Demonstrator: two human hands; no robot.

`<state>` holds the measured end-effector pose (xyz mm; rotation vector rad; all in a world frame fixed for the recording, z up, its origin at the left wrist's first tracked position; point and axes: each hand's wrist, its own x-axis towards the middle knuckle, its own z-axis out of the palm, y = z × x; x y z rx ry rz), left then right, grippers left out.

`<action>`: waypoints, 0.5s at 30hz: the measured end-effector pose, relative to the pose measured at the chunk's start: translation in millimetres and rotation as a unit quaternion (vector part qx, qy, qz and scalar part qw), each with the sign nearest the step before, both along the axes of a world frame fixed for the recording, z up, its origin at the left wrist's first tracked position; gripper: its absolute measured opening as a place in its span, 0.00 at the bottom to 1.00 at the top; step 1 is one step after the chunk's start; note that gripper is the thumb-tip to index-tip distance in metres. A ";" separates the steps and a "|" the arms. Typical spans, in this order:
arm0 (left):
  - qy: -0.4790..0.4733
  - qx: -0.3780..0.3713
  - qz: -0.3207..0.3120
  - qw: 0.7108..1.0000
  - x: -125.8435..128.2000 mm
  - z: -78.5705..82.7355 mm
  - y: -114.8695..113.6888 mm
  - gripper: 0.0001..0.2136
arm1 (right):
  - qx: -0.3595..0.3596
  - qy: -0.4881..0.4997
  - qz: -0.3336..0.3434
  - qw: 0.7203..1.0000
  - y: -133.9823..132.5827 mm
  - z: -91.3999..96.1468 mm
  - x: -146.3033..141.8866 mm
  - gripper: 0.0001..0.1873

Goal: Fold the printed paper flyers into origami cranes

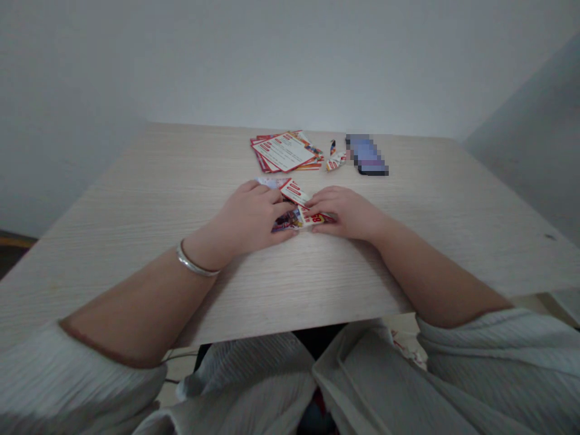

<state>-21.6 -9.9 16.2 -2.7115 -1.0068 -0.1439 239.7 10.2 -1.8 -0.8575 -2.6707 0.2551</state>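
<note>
**Printed paper [293, 220] lies under and between two hands**

The left hand [254, 217] covers the paper's left end, and the right hand [353, 214] rests its fingers over the right end. Both thumbs sit along the side facing the tabletop's [281, 284] near edge. Each grip is narrow, with the fingers close over the paper; whether either pinches it or only presses it down, I cannot tell. The paper's visible middle shows a white panel with red marks and, nearer the near edge, a colourful strip. It lies well in from the tabletop's corners. Beyond it, towards the far edge, lie a fanned stack of printed cards [284, 151], a small crumpled or folded piece [335, 161] and, just right of that, a blurred phone [368, 155].
</note>
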 end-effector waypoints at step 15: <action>-0.034 -0.118 -0.059 0.991 -3.5 7.8 -2.6 0.22 | 0.009 -0.095 -0.117 0.989 -11.4 14.8 -1.1 0.13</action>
